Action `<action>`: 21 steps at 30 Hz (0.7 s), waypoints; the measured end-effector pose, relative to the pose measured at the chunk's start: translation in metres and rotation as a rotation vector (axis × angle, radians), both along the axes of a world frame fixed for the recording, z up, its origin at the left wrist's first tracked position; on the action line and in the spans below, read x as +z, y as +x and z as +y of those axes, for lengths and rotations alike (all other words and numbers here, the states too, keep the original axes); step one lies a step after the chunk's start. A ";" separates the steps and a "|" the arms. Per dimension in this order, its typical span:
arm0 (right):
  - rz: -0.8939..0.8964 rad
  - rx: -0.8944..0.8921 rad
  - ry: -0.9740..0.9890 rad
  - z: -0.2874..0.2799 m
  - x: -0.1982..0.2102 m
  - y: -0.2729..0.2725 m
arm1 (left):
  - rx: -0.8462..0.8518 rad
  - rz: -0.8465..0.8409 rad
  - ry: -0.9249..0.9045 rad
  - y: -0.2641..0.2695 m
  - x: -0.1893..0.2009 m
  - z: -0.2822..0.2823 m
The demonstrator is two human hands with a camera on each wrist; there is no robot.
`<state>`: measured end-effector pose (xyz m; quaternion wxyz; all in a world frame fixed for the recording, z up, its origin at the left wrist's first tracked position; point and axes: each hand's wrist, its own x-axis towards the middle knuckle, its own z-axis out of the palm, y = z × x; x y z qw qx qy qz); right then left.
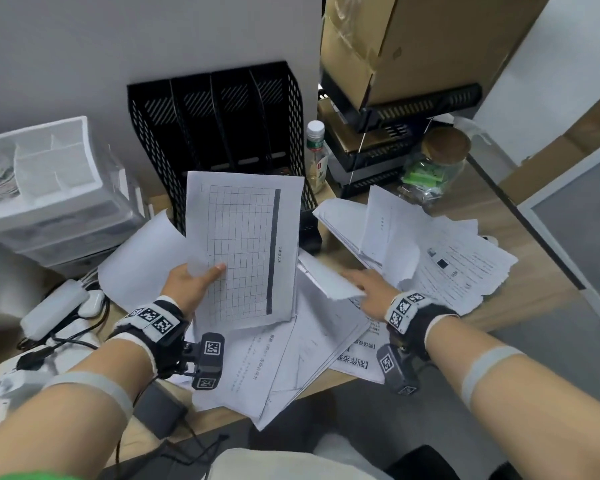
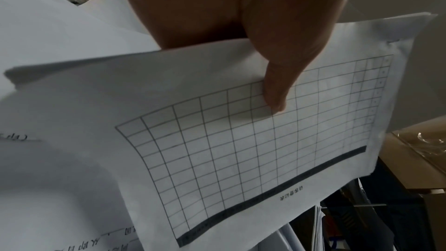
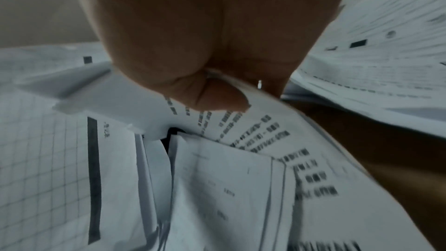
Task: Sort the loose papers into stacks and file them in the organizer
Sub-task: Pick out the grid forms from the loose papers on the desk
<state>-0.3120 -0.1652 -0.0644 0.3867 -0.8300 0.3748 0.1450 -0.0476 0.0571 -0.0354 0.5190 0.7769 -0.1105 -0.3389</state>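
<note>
My left hand [image 1: 194, 282] holds a sheet printed with a grid table [image 1: 246, 244] upright above the desk, thumb [image 2: 277, 91] pressed on its face. In the left wrist view the grid sheet [image 2: 241, 150] fills the frame. My right hand [image 1: 368, 285] reaches into the heap of loose papers [image 1: 430, 244] and pinches the edge of a printed sheet [image 3: 241, 121] between thumb [image 3: 217, 96] and fingers. The black mesh organizer [image 1: 222, 119] with several slots stands against the wall behind the grid sheet. More papers [image 1: 284, 358] lie spread at the desk's front edge.
White plastic drawers [image 1: 49, 188] stand at the left. A bottle [image 1: 316, 150] and a jar [image 1: 433, 168] stand right of the organizer, under cardboard boxes [image 1: 413, 43] on black trays. Power strips and cables [image 1: 59, 313] lie at the front left.
</note>
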 end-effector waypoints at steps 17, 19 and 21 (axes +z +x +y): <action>0.224 0.032 -0.324 -0.055 0.031 0.070 | 0.172 0.005 -0.038 -0.004 0.008 -0.006; 0.082 -0.023 -0.378 -0.059 0.055 0.070 | 0.168 0.011 -0.052 -0.004 0.014 -0.009; -0.109 -0.052 -0.400 -0.065 0.088 0.070 | 0.163 0.010 -0.066 -0.002 0.018 -0.012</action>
